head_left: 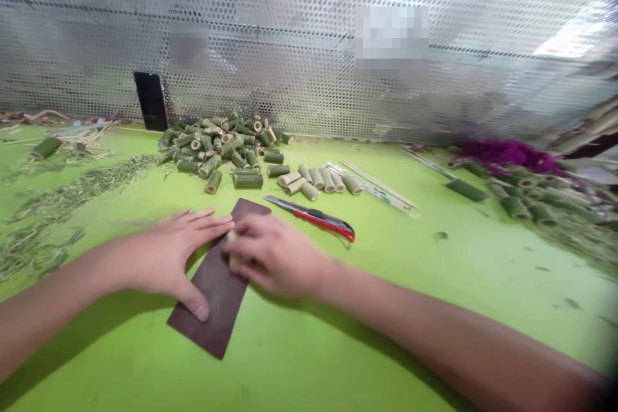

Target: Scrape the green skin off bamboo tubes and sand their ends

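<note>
A brown strip of sandpaper [217, 296] lies aslant on the green tabletop. My left hand [167, 251] is spread, its thumb and fingertips resting on the sheet's left side. Over the sheet's upper right part, my right hand [275, 254] is closed round a short pale bamboo piece [232, 250], mostly hidden by the fingers and a little blurred. The piece appears to touch the sandpaper. Just beyond the right hand lies a red utility knife [323, 219] with its blade out, pointing left. Several peeled bamboo pieces [321, 179] are grouped behind the knife.
A heap of green bamboo pieces [222, 145] sits at the back, with a phone [150, 101] propped behind it. Bamboo shavings [87, 187] spread on the left. Thin sticks [381, 183] lie behind the knife. Purple netting [512, 156] and bamboo lengths are at right.
</note>
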{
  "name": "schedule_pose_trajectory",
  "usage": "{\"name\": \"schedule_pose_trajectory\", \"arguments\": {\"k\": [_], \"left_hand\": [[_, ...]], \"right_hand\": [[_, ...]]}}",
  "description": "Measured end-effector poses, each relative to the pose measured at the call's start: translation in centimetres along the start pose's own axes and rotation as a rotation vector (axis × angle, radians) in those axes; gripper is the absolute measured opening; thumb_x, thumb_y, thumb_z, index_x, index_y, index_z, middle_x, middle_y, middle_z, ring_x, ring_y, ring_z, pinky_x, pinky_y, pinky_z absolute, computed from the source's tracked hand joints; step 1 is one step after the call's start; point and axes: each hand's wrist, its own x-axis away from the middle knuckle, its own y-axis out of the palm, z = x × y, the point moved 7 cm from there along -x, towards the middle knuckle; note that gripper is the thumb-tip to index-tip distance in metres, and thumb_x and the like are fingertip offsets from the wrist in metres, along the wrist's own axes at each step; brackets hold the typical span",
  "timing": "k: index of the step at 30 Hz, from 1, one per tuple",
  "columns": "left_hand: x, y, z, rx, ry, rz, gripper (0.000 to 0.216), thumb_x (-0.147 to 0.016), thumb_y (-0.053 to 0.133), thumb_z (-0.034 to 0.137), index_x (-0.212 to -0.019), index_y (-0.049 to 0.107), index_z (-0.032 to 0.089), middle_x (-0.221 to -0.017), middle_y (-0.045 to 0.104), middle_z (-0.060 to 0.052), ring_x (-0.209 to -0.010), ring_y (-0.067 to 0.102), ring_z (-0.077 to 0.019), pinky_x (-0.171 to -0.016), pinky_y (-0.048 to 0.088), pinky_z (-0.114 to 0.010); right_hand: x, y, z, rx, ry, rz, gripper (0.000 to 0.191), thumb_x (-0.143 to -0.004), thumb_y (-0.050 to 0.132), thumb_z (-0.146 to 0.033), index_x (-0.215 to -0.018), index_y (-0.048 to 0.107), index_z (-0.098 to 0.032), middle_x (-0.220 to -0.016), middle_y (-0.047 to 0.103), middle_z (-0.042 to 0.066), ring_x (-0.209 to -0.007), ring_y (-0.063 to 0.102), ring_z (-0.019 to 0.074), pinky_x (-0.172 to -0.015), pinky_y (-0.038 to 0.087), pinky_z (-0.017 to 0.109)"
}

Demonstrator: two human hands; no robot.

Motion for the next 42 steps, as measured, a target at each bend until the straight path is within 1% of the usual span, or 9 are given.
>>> {"name": "schedule_pose_trajectory", "arguments": {"k": [7, 11, 15, 19, 23, 27, 32, 36, 42], "left_hand": [[0.1, -0.1, 0.4, -0.008, -0.002, -0.029, 0.133, -0.061, 0.081, 0.078, -0.167, 0.016, 0.03, -0.174, 0.01, -0.007, -0.159, 0.009, -0.041, -0.128, 0.016, -0.061], [0.0, -0.1, 0.5, 0.003, -0.022, -0.044, 0.134, -0.061, 0.081, 0.077, -0.167, 0.015, 0.03, -0.174, 0.007, -0.007, -0.159, 0.009, -0.042, -0.127, 0.019, -0.062], [-0.1, -0.2, 0.7, 0.005, -0.005, -0.039, 0.132, -0.062, 0.082, 0.075, -0.167, 0.016, 0.029, -0.174, 0.009, -0.006, -0.159, 0.009, -0.0409, -0.128, 0.017, -0.059], [-0.1, -0.3, 0.6, 0.007, -0.024, -0.047, 0.135, -0.06, 0.081, 0.08, -0.167, 0.016, 0.029, -0.174, 0.007, -0.007, -0.159, 0.01, -0.0424, -0.128, 0.016, -0.061], [0.0, -0.3, 0.8, -0.006, -0.006, -0.044, 0.134, -0.061, 0.081, 0.079, -0.167, 0.016, 0.028, -0.174, 0.01, -0.007, -0.159, 0.01, -0.0417, -0.129, 0.014, -0.059], [0.0, -0.3, 0.6, 0.008, -0.025, -0.036, 0.134, -0.06, 0.08, 0.081, -0.167, 0.016, 0.03, -0.174, 0.007, -0.008, -0.158, 0.01, -0.0435, -0.127, 0.018, -0.063], [0.1, 0.0, 0.4, 0.021, -0.014, -0.037, 0.133, -0.06, 0.083, 0.076, -0.167, 0.017, 0.03, -0.174, 0.009, -0.006, -0.159, 0.008, -0.0424, -0.128, 0.017, -0.061], [0.0, 0.1, 0.0, 0.017, -0.051, -0.041, 0.135, -0.059, 0.082, 0.078, -0.167, 0.014, 0.033, -0.174, 0.005, -0.005, -0.159, 0.006, -0.0434, -0.127, 0.02, -0.063], [-0.1, 0.2, 0.1, 0.022, -0.032, -0.034, 0.134, -0.061, 0.083, 0.076, -0.167, 0.014, 0.033, -0.174, 0.007, -0.004, -0.159, 0.005, -0.0423, -0.128, 0.016, -0.062]], "right_hand": [[0.2, 0.1, -1.1, -0.055, -0.15, -0.027, 0.018, -0.098, 0.064, -0.029, -0.107, 0.073, -0.016, -0.114, 0.069, 0.012, -0.103, 0.065, 0.0222, -0.095, 0.056, 0.041], [0.0, -0.2, 0.3, -0.018, 0.029, -0.011, 0.017, -0.098, 0.063, -0.024, -0.108, 0.072, -0.014, -0.12, 0.069, 0.014, -0.101, 0.067, 0.0217, -0.086, 0.06, 0.037], [0.1, 0.2, -1.3, -0.056, -0.182, -0.041, 0.016, -0.1, 0.063, -0.029, -0.103, 0.072, -0.016, -0.116, 0.071, 0.011, -0.097, 0.068, 0.0192, -0.088, 0.06, 0.034], [0.0, -0.4, 0.4, 0.033, -0.002, 0.056, 0.015, -0.097, 0.069, -0.03, -0.103, 0.073, -0.016, -0.118, 0.072, 0.011, -0.107, 0.068, 0.0241, -0.097, 0.057, 0.044], [0.2, -0.3, -1.0, -0.056, -0.225, 0.029, 0.02, -0.098, 0.069, -0.036, -0.1, 0.074, -0.017, -0.113, 0.073, 0.01, -0.104, 0.068, 0.0217, -0.099, 0.056, 0.041], [0.0, -0.4, 0.9, -0.013, 0.016, 0.075, 0.015, -0.096, 0.072, -0.029, -0.102, 0.073, -0.016, -0.117, 0.073, 0.012, -0.108, 0.067, 0.0245, -0.1, 0.056, 0.046], [0.1, 0.2, -1.1, -0.122, -0.237, -0.012, 0.016, -0.098, 0.069, -0.03, -0.104, 0.072, -0.016, -0.127, 0.069, 0.011, -0.116, 0.064, 0.0226, -0.106, 0.054, 0.038], [-0.1, -0.2, 0.8, -0.025, 0.073, 0.027, 0.01, -0.097, 0.068, -0.024, -0.1, 0.068, -0.014, -0.124, 0.069, 0.015, -0.112, 0.066, 0.0254, -0.099, 0.058, 0.044], [-0.1, 0.1, -0.1, -0.09, -0.092, -0.006, 0.012, -0.098, 0.067, -0.027, -0.1, 0.066, -0.015, -0.125, 0.068, 0.013, -0.119, 0.064, 0.0256, -0.105, 0.056, 0.043]]}}
